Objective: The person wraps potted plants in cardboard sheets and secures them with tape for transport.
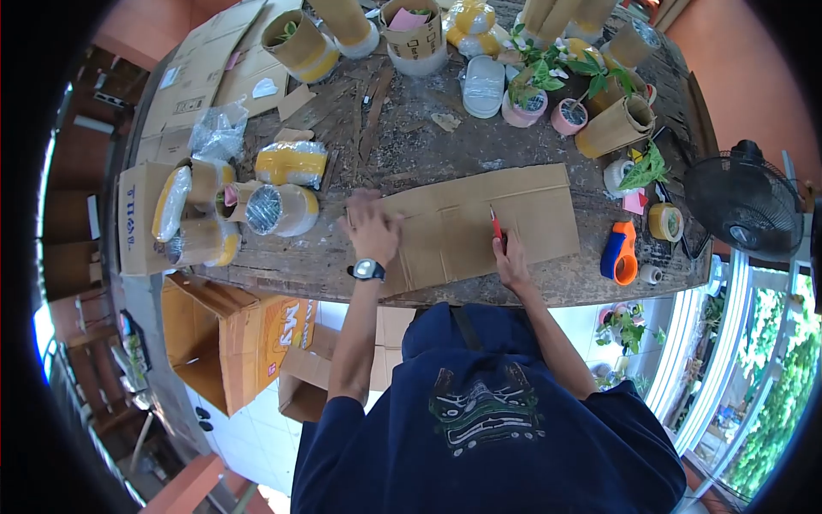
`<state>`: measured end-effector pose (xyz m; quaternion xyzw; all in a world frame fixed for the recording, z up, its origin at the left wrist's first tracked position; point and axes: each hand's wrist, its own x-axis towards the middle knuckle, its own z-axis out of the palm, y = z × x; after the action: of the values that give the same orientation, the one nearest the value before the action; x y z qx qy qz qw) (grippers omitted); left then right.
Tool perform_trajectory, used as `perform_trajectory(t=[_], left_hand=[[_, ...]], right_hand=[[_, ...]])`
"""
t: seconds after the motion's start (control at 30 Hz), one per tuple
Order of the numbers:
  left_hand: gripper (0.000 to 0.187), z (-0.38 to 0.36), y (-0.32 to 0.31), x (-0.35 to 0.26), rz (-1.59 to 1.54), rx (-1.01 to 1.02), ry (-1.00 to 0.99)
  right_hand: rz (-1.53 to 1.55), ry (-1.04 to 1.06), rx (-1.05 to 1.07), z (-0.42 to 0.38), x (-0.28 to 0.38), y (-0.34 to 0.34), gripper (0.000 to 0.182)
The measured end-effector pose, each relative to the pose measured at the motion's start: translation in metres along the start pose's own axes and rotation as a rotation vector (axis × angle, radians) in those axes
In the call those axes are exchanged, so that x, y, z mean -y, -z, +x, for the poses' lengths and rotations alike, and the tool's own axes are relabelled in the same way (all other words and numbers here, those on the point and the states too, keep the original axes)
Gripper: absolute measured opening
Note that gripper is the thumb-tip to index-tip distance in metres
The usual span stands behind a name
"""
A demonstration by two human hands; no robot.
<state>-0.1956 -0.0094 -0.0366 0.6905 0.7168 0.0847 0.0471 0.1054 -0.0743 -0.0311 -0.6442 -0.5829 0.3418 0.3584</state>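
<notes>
A long flat piece of brown cardboard (462, 231) with fold creases lies along the front of the worn wooden table. My left hand (373, 224), slightly blurred, is open with its fingers spread at the cardboard's left end; a watch (366, 270) is on that wrist. Over the right half of the sheet, my right hand (512, 261) is closed around a slim red cutter (496, 224), its thin tip pointing away from me. Left of my left hand stand tape-wrapped cardboard tubes (282, 210) and a yellow-and-clear wrapped bundle (291, 163).
To the right are an orange and blue tape dispenser (618, 254), a tape roll (665, 222) and a black fan (745, 193). Small potted plants (524, 104) and more cardboard tubes (615, 126) line the back. Below the table's left side sits an open carton (227, 343).
</notes>
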Motion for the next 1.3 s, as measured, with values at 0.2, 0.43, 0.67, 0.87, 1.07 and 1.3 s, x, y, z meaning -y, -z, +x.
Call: perform_trajectory(t=[0.2, 0.43, 0.67, 0.87, 1.07, 1.3], left_hand=[[0.073, -0.001, 0.032, -0.014, -0.176, -0.162, -0.087], [0.094, -0.013, 0.004, -0.089, -0.459, 0.407, -0.324], [0.158, -0.012, -0.007, -0.128, -0.094, 0.522, -0.322], [0.163, -0.010, -0.004, -0.129, -0.084, 0.536, -0.320], [0.162, -0.010, -0.005, -0.162, 0.136, 0.516, -0.212], [0.168, 0.009, 0.005, -0.154, -0.029, 0.631, -0.317]], right_hand=[[-0.069, -0.101, 0.056, 0.003, -0.006, 0.002, 0.033], [0.252, -0.233, 0.036, 0.003, -0.011, 0.016, 0.039], [0.596, -0.471, -0.057, -0.006, 0.016, 0.030, 0.043], [0.375, -0.413, -0.260, -0.005, 0.026, 0.032, 0.041], [0.360, -0.296, 0.026, 0.009, -0.006, 0.018, 0.054], [-0.262, -0.073, 0.073, 0.032, 0.042, 0.013, 0.069]])
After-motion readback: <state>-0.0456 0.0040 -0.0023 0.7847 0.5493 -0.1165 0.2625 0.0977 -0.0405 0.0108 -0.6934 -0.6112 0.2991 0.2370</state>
